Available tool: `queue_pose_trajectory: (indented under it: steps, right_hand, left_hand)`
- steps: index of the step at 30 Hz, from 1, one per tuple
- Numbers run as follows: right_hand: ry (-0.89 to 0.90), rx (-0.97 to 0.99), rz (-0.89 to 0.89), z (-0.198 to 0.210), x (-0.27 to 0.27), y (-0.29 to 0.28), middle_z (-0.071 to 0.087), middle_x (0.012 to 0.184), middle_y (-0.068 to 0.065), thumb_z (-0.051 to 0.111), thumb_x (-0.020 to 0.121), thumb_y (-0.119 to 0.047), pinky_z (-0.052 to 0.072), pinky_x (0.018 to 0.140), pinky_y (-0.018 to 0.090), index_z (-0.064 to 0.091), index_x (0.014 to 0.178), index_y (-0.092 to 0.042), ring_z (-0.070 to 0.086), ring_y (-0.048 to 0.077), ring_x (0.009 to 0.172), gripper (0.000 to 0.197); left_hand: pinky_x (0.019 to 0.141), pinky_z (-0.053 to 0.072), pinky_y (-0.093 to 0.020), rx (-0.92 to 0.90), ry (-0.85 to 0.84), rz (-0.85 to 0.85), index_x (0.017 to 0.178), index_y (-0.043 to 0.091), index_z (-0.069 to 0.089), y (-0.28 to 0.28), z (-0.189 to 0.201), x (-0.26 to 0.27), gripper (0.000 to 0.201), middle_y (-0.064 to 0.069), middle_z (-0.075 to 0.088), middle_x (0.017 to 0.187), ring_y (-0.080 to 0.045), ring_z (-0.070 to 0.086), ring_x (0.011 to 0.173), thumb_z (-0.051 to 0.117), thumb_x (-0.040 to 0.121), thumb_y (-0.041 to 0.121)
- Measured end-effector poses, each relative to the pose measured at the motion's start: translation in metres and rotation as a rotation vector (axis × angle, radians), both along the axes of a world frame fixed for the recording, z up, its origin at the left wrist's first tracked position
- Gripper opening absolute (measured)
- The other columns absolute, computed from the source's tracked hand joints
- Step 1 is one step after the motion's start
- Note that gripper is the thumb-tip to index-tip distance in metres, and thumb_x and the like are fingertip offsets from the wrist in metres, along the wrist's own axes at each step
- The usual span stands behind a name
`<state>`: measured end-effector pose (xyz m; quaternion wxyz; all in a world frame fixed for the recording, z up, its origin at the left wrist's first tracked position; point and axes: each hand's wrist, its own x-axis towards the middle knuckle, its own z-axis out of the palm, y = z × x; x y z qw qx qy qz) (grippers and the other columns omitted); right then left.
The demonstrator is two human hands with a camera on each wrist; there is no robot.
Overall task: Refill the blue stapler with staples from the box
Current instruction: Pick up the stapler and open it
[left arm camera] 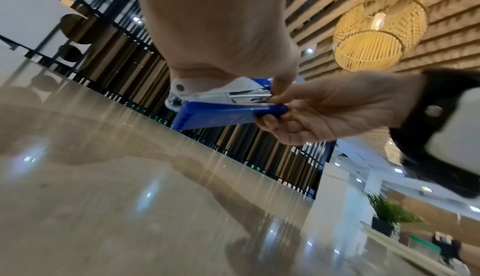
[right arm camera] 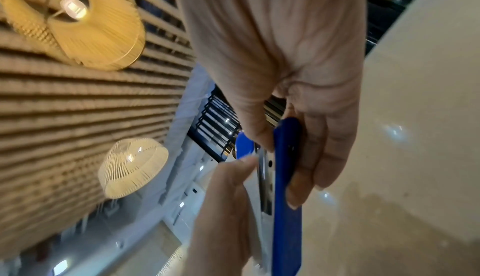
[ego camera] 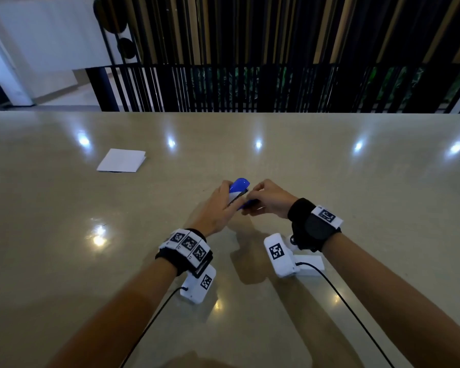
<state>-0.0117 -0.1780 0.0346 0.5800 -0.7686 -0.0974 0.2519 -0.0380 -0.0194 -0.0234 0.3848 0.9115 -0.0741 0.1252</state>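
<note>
Head view, taken from the left: a folded white paper [ego camera: 121, 160] lies flat on the surface [ego camera: 329, 181], well apart from the hands. Nearer the middle, the blue stapler [ego camera: 238, 193] is held clear of the surface, its body clasped in the curled fingers of the left hand [ego camera: 218, 208], probably so that the magazine is steadied and turned towards the other hand. To the right, the blue base [left arm camera: 221, 115] is pinched at its front end by the right hand [ego camera: 266, 201], seemingly to keep the stapler spread for loading. Each grip is therefore closed on the stapler. Whether staples sit in the metal channel [left arm camera: 249, 96] cannot be told, and the box is not seen in any view.
</note>
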Motion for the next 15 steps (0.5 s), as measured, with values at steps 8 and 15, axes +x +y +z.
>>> queue_pose_trajectory:
  steps: [8,15]
  right_hand:
    - [0.293,0.273,0.11,-0.002,-0.001,-0.005,0.068,0.101,0.011,0.045,0.098,-0.012,0.058,0.073,0.022,0.057,0.113,0.0,0.073,0.013,0.076,0.023]
    - [0.543,0.464,0.01,-0.025,-0.008,-0.008,0.075,0.089,0.007,0.041,0.099,-0.006,0.059,0.062,0.023,0.055,0.107,-0.005,0.074,0.009,0.07,0.017]
  left_hand:
    - [0.071,0.035,-0.015,-0.003,-0.196,-0.182,0.105,0.01,0.052,0.003,0.014,0.017,0.051,0.0,0.059,0.091,-0.012,0.051,0.077,0.035,0.085,0.054]
    - [0.062,0.048,-0.011,-0.8,-0.168,0.05,0.094,0.015,0.053,0.007,0.035,0.037,0.049,0.003,0.056,0.076,0.006,0.06,0.059,0.036,0.09,0.061]
